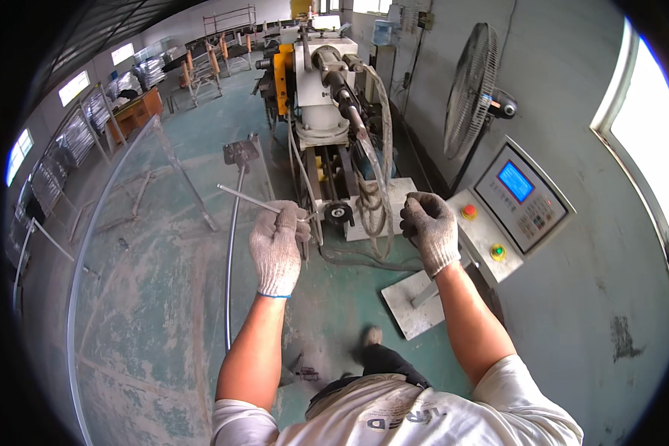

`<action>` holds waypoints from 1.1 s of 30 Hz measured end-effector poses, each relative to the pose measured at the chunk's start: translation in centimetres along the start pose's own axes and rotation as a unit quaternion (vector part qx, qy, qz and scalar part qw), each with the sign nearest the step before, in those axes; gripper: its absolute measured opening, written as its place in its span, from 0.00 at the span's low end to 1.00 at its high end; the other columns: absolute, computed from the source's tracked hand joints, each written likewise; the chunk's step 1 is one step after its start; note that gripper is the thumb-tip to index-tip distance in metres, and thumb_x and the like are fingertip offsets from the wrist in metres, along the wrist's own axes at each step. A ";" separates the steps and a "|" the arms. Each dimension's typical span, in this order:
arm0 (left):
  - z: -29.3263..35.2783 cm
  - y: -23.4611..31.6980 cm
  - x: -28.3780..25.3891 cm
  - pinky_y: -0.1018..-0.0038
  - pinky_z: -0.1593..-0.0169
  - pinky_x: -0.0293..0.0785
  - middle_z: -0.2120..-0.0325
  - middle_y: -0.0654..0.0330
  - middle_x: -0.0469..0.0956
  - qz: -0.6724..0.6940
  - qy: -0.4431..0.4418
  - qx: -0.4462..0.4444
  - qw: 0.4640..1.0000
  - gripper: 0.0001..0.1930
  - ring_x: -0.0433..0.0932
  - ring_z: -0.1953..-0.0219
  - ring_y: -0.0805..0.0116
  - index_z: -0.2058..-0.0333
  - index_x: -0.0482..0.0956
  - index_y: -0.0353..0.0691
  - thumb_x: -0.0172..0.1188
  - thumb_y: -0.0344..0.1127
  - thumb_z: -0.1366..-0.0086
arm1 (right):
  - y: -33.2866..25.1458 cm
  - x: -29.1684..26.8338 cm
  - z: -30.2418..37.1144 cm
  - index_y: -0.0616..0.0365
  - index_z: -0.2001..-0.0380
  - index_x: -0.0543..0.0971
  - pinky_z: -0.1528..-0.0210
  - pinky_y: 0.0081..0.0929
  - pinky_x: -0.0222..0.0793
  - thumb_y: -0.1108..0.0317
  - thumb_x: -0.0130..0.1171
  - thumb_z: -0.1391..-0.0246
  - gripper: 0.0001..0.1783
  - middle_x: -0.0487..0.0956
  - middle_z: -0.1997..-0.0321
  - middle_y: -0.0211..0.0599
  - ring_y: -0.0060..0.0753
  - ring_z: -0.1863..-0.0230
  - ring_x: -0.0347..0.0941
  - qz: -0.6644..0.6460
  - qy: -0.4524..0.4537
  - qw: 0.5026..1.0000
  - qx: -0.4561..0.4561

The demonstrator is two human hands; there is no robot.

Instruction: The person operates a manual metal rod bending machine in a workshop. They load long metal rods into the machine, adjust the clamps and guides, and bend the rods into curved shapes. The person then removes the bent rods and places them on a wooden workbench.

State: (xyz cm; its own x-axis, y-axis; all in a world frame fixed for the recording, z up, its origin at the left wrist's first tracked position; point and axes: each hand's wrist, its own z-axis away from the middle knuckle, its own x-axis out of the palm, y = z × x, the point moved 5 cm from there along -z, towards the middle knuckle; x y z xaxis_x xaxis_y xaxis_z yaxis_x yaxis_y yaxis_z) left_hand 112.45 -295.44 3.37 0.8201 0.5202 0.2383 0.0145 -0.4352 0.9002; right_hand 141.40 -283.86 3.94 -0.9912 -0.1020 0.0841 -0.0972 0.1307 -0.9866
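Note:
My left hand (276,245), in a dirty white knit glove, is closed round a thin metal rod (247,196). The rod's long end sticks out to the left, and a short bit shows past my fingers on the right. My right hand (431,229), gloved the same way, is curled shut beside the control box; whatever its fingers may hold is hidden. Between and beyond my hands stands a long machine (323,111) with a black handwheel (339,214) at its near end. A long steel tube (234,245) runs upright just left of my left hand.
To the right, a control console (524,197) has a blue screen, a red button (469,212) and a green button (497,253). A large fan (472,89) stands by the wall. Hoses (383,149) hang along the machine. A bent metal tube frame (100,201) spans the left.

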 end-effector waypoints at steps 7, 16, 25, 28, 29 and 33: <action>-12.8 -2.5 4.8 0.73 0.64 0.81 0.65 0.57 0.86 -0.030 0.033 0.054 0.998 0.10 0.83 0.70 0.73 0.51 0.81 0.32 0.59 0.35 0.14 | 1.8 3.1 -16.3 0.63 0.42 0.83 0.59 0.29 0.83 0.58 0.68 0.24 0.19 0.87 0.55 0.35 0.28 0.61 0.86 -0.051 -0.014 0.998 0.025; -23.6 -8.2 9.9 0.74 0.64 0.81 0.66 0.60 0.85 -0.038 0.047 0.031 0.998 0.09 0.82 0.70 0.76 0.51 0.82 0.33 0.60 0.33 0.15 | 6.7 12.3 -35.3 0.60 0.44 0.81 0.54 0.52 0.86 0.25 0.61 0.29 0.42 0.84 0.55 0.41 0.46 0.61 0.84 -0.154 -0.087 0.959 0.219; -32.8 -13.3 12.2 0.74 0.64 0.81 0.66 0.60 0.86 -0.014 -0.021 0.043 0.999 0.08 0.82 0.70 0.75 0.53 0.82 0.34 0.60 0.33 0.15 | 6.2 18.7 -38.4 0.50 0.37 0.79 0.73 0.32 0.83 0.31 0.45 0.18 0.35 0.85 0.65 0.40 0.39 0.68 0.85 -0.275 -0.180 0.923 0.203; -34.4 -15.1 12.8 0.74 0.64 0.81 0.67 0.62 0.85 0.017 -0.040 0.012 0.999 0.08 0.82 0.70 0.76 0.53 0.83 0.35 0.62 0.34 0.16 | 5.3 18.2 -38.0 0.52 0.36 0.78 0.75 0.27 0.80 0.36 0.46 0.16 0.31 0.85 0.62 0.43 0.37 0.70 0.84 -0.211 -0.145 0.945 0.203; -34.9 -15.5 13.0 0.74 0.64 0.81 0.67 0.62 0.86 0.026 -0.049 -0.002 0.998 0.08 0.82 0.70 0.77 0.53 0.83 0.35 0.63 0.35 0.16 | 5.2 18.3 -37.9 0.53 0.36 0.78 0.75 0.27 0.80 0.37 0.46 0.16 0.31 0.85 0.62 0.44 0.37 0.70 0.84 -0.199 -0.137 0.951 0.192; -36.3 -16.3 13.9 0.75 0.64 0.80 0.66 0.61 0.85 0.027 -0.102 0.001 0.994 0.08 0.83 0.69 0.76 0.52 0.83 0.35 0.61 0.35 0.15 | 4.9 18.8 -38.3 0.53 0.30 0.75 0.74 0.28 0.80 0.42 0.48 0.15 0.29 0.86 0.58 0.45 0.37 0.69 0.86 -0.137 -0.119 0.971 0.156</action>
State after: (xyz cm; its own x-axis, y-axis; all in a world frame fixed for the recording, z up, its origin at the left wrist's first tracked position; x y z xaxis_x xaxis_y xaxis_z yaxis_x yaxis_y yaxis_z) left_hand 102.89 -254.44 5.20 0.9186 0.3365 0.2071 -0.0319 -0.4593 0.8877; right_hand 118.87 -247.39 6.07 -0.8792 -0.3216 0.3515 -0.2858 -0.2343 -0.9292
